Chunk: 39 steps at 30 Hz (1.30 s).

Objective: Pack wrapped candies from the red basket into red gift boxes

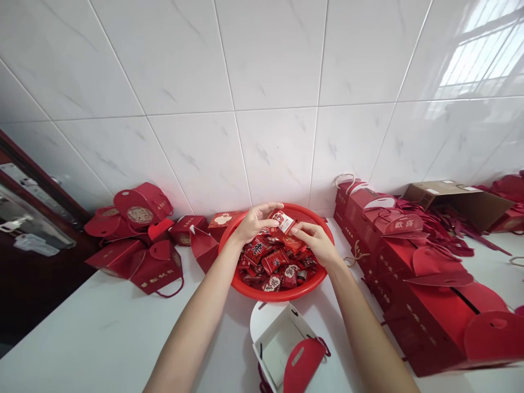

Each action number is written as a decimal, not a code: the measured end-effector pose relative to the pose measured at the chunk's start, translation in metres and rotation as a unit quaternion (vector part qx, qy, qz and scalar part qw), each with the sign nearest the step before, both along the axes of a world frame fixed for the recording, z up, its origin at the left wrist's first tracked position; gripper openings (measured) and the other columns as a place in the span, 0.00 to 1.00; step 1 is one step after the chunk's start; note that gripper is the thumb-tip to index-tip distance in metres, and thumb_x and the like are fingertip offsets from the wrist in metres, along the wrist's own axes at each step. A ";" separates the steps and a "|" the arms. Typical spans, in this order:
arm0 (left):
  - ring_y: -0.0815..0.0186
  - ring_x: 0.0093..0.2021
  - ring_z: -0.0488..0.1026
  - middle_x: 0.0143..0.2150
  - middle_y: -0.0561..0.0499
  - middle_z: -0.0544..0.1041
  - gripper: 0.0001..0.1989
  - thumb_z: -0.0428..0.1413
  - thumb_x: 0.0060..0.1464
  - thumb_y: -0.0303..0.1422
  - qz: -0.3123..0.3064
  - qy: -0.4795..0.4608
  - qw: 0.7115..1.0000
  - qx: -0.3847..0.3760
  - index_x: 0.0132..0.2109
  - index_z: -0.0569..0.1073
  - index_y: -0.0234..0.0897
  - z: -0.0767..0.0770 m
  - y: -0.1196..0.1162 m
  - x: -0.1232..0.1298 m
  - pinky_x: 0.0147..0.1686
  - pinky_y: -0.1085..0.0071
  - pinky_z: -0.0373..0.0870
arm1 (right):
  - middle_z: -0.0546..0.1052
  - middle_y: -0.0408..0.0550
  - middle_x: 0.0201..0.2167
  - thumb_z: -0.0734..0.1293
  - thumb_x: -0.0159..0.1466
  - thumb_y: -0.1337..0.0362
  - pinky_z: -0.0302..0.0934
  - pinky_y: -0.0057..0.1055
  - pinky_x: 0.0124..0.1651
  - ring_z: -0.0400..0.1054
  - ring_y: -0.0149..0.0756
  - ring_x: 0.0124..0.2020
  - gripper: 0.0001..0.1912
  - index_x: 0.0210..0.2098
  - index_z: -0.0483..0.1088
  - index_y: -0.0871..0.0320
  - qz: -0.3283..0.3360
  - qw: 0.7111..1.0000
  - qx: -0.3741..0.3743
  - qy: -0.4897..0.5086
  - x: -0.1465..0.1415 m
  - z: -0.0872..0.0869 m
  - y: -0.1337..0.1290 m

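Above a red plastic basket (282, 297), my left hand (251, 225) and my right hand (317, 241) hold a small red-and-white candy packet (283, 221) between them. The left thumb presses on the packet's left side, while the right thumb and fingertips pinch its lower right corner. Under the hands, the basket is full of red wrapped candies (275, 262), several with printed characters. An open gift box (278, 341), white inside with a red flap, stands in front of the basket between my forearms. Its visible inside shows a bare white floor.
To the right, a row of closed red gift boxes (426, 311) runs toward me. A cardboard carton (466, 204) with red ribbons beside it sits behind them. More red boxes (158, 265) cluster at the left. A tiled wall (274, 153) rises behind the white table (118, 333).
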<state>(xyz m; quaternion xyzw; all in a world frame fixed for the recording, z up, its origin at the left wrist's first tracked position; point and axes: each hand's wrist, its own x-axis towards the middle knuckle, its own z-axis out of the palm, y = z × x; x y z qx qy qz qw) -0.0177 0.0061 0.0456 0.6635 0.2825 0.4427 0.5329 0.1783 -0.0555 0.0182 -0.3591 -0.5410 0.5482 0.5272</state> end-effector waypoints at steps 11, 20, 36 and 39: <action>0.55 0.51 0.77 0.48 0.44 0.82 0.23 0.67 0.36 0.27 -0.019 0.028 0.999 -0.013 0.46 0.81 0.34 -0.002 0.001 -0.003 0.52 0.62 0.72 | 0.79 0.43 0.35 0.74 0.55 0.56 0.63 0.31 0.45 0.71 0.36 0.37 0.11 0.33 0.77 0.56 0.041 0.998 0.013 -0.053 0.001 0.006 -0.008; 0.57 0.49 0.77 0.48 0.44 0.82 0.23 0.66 0.37 0.27 -0.037 0.045 0.998 -0.001 0.46 0.81 0.34 -0.001 0.000 -0.003 0.52 0.62 0.71 | 0.79 0.44 0.36 0.75 0.56 0.53 0.64 0.32 0.47 0.71 0.37 0.39 0.14 0.34 0.78 0.57 0.059 0.997 0.011 -0.053 0.002 0.005 -0.008; 0.58 0.42 0.79 0.41 0.45 0.84 0.09 0.58 0.47 0.27 0.237 0.259 0.935 0.058 0.37 0.81 0.34 -0.011 0.010 -0.020 0.47 0.64 0.72 | 0.82 0.49 0.39 0.75 0.51 0.58 0.67 0.36 0.44 0.73 0.42 0.42 0.14 0.37 0.80 0.57 -0.152 0.983 -0.031 -0.098 0.003 -0.013 0.006; 0.59 0.34 0.78 0.32 0.49 0.83 0.05 0.59 0.47 0.33 0.195 0.374 0.904 0.068 0.29 0.80 0.38 -0.014 0.002 -0.041 0.37 0.68 0.71 | 0.82 0.49 0.39 0.74 0.52 0.59 0.67 0.36 0.44 0.74 0.42 0.41 0.15 0.38 0.81 0.57 -0.172 0.980 -0.035 -0.093 0.004 -0.015 0.007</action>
